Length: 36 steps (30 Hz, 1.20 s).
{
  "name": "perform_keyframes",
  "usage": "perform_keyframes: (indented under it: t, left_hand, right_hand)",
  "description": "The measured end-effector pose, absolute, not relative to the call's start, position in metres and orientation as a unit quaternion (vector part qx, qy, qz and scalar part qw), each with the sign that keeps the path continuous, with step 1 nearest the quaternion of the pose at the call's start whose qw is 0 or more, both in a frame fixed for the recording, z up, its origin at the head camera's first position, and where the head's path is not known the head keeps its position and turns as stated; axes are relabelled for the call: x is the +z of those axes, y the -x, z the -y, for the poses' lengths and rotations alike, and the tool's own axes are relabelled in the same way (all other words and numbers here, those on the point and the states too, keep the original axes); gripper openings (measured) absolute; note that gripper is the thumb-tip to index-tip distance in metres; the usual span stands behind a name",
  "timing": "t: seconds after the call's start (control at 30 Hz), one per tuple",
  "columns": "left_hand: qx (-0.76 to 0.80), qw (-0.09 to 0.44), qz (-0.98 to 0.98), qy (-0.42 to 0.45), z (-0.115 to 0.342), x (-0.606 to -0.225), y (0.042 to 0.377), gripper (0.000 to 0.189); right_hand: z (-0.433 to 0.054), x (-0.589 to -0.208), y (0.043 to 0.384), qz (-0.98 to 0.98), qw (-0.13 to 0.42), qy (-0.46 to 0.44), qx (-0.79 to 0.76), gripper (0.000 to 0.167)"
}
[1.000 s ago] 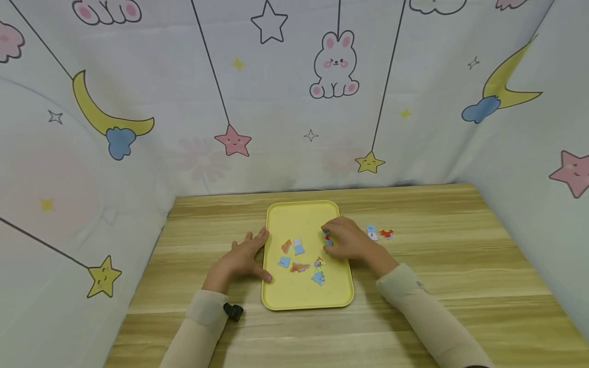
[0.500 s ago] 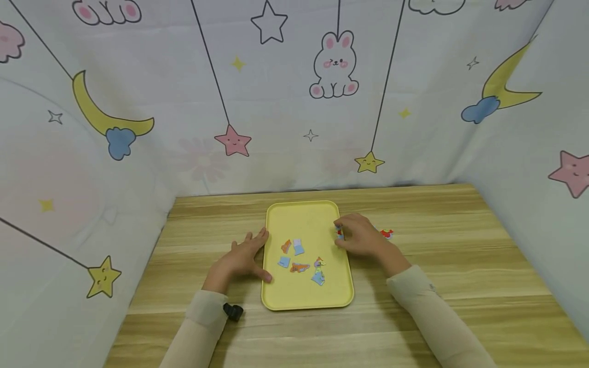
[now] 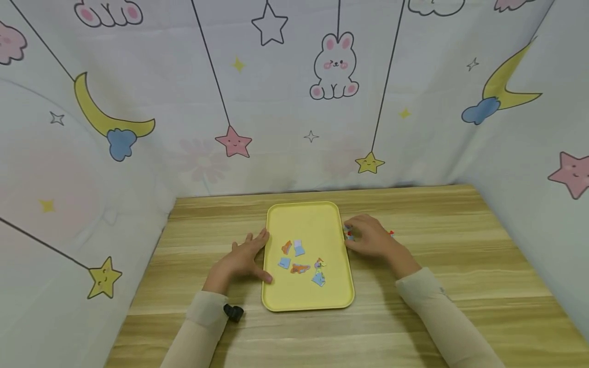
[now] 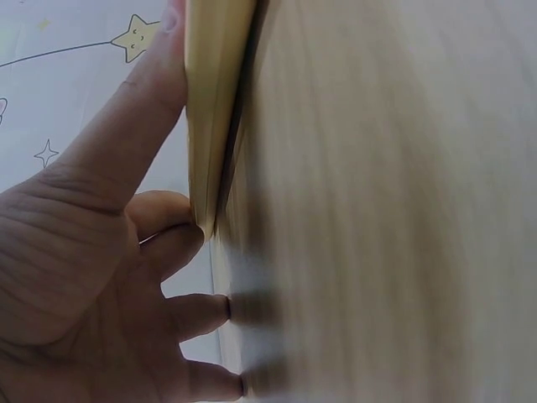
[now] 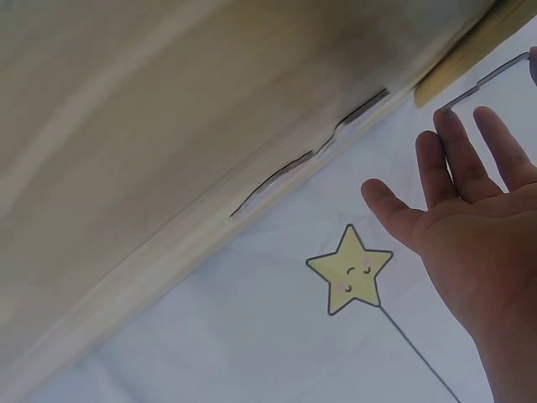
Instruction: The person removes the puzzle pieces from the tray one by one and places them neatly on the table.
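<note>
In the head view my right hand (image 3: 371,239) is just past the right rim of the yellow tray (image 3: 303,220). Thumb and fingertips pinch a small blue-and-red puzzle piece (image 3: 349,234). Its thin edge (image 5: 487,82) shows in the right wrist view, raised above the table. At the tray's left rim rests my left hand (image 3: 238,261), fingers spread, its thumb over the rim. Inside the tray lie several puzzle pieces: orange ones (image 3: 300,268), a white-and-blue one (image 3: 299,248), a light blue one (image 3: 284,262) and a blue one (image 3: 319,279) at lower right.
A red piece (image 3: 391,233) on the wood-grain table (image 3: 442,266) is partly hidden behind my right hand. Flat pieces (image 5: 273,178) lie on the table in the right wrist view. A printed curtain (image 3: 285,168) stands behind the table.
My right hand has moved right from over the tray to beyond its right rim, carrying the pinched puzzle piece. It now hides more of the pieces on the table. My left hand has stayed put.
</note>
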<state>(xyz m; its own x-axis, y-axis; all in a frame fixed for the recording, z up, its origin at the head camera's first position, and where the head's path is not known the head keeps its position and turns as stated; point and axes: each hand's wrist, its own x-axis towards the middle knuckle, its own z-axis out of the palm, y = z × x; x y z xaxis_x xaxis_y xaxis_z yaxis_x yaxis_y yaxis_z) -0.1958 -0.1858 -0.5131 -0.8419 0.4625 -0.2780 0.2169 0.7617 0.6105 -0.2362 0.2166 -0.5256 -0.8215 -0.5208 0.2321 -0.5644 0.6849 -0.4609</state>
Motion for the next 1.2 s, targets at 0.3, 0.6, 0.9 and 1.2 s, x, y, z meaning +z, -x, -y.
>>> perform_keyframes:
  t: [0.3,0.6,0.9,1.2]
  left_hand:
    - [0.286,0.208,-0.917,-0.183,0.184,-0.511,0.195,0.133]
    - [0.288,0.209,-0.917,-0.179,0.185,-0.513,0.195,0.133]
    - [0.288,0.208,-0.917,-0.180,0.186,-0.512,0.195,0.132]
    - [0.285,0.209,-0.918,-0.181,0.185,-0.509,0.196,0.133]
  right_hand:
    - [-0.241,-0.528,0.235,0.923,0.037,-0.277,0.265,0.045]
    - [-0.262,-0.529,0.236,0.935,0.028,-0.240,0.260,0.049]
    - [-0.276,-0.530,0.234,0.935,0.028,-0.237,0.263,0.048]
    - [-0.293,-0.529,0.230,0.942,0.018,-0.212,0.258,0.049]
